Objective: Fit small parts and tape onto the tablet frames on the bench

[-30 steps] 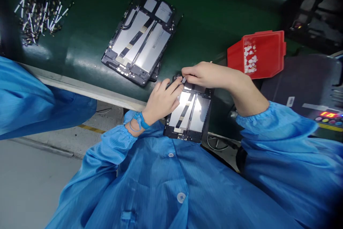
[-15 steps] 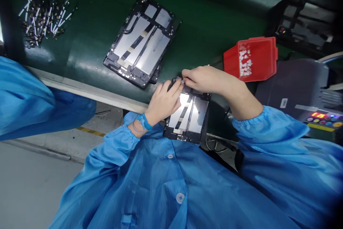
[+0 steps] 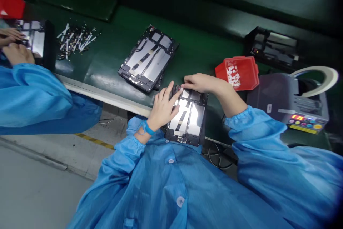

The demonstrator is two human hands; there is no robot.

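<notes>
An opened tablet frame [image 3: 190,119] with silver plates and black strips lies at the near table edge in front of me. My left hand [image 3: 162,106] rests flat on its left side, fingers spread and stretched toward the top corner. My right hand [image 3: 199,82] reaches over the top edge, fingertips pinched together at the top left corner on something too small to make out. Both arms are in blue sleeves, and a blue strap circles my left wrist.
A second opened tablet frame [image 3: 148,58] lies on the green table [image 3: 203,48]. Small loose parts [image 3: 75,39] are piled at the far left. A red bin [image 3: 238,72] of white pieces and a tape dispenser machine [image 3: 292,102] stand right. Another person's hands [image 3: 13,45] work at left.
The view has pulled back and shifted, bringing the other person's hands and the tape machine into view. My left fingers have spread flatter; my right hand stays pinched at the top corner.
</notes>
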